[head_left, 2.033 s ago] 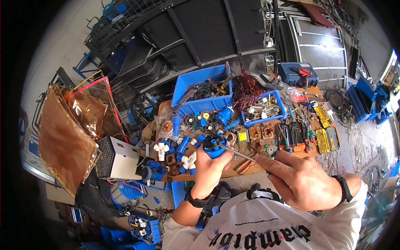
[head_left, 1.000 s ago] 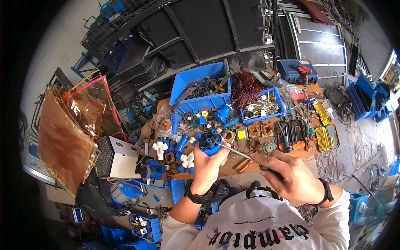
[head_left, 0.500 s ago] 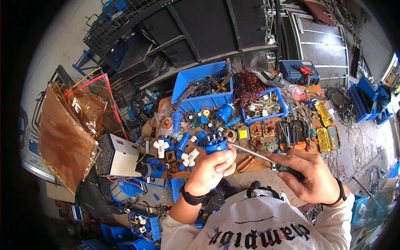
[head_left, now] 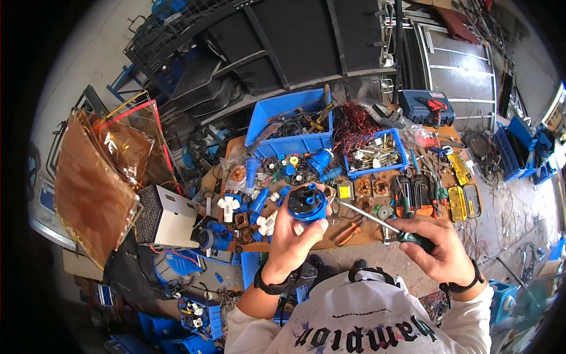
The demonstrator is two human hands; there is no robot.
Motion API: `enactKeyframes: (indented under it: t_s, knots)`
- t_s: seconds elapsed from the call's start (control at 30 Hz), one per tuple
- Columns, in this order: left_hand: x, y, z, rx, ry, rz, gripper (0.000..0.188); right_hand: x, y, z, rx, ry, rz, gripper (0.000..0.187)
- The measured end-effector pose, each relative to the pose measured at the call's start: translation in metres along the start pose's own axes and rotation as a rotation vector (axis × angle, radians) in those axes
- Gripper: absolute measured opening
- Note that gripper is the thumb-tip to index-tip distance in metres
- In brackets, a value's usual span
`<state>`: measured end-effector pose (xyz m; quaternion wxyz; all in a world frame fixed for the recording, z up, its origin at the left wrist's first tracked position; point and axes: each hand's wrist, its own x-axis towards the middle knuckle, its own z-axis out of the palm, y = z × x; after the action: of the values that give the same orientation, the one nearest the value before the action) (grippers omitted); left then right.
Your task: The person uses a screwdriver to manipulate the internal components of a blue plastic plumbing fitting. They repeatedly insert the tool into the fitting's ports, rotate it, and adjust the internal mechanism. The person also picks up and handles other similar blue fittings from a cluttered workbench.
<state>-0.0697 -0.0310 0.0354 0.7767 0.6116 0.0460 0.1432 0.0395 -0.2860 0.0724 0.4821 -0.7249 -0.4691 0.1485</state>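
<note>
My left hand point(head_left: 290, 251) is closed around a round blue industrial plug connector point(head_left: 308, 203), its black face with blue-ringed holes turned up toward me. My fingers cup it from below and the thumb presses its near rim. In my closed right hand point(head_left: 435, 243) is a screwdriver point(head_left: 372, 218) with a long metal shaft and a dark green handle. Its shaft points left toward the connector, and the tip appears just apart from it. Below the shaft, orange-handled pliers point(head_left: 346, 233) lie on the wooden table point(head_left: 371, 241).
Blue and white connector parts point(head_left: 229, 207) crowd the table's left side. Behind them stand a blue bin point(head_left: 295, 146) of tools and a blue tray point(head_left: 377, 171) of metal pieces. Hand tools and a yellow bit case point(head_left: 457, 203) lie at right. A white-and-grey box point(head_left: 171, 218) stands left.
My left hand has turned the connector, so its black face now shows instead of its side. The screwdriver tip has come away from the connector's rim, a little to the right.
</note>
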Motion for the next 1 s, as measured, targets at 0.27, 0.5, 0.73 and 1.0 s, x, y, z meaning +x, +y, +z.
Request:
enactKeyframes:
  t_s: [0.27,0.5,0.73,1.0]
  knots:
    - [-0.003,-0.001,0.013,0.249,0.121,0.188,0.048,-0.004,0.001,0.002,0.025,0.0,-0.046,0.038]
    - [-0.008,-0.003,0.01,0.433,0.163,0.271,0.053,-0.002,-0.01,-0.001,-0.015,-0.07,-0.003,0.037]
    - [-0.006,-0.007,0.007,0.541,0.191,0.377,0.054,-0.004,-0.016,-0.006,-0.336,-0.043,-0.094,0.044]
    - [-0.001,-0.007,0.004,0.678,0.167,0.574,0.052,-0.004,-0.031,-0.01,-0.546,0.001,-0.16,0.044]
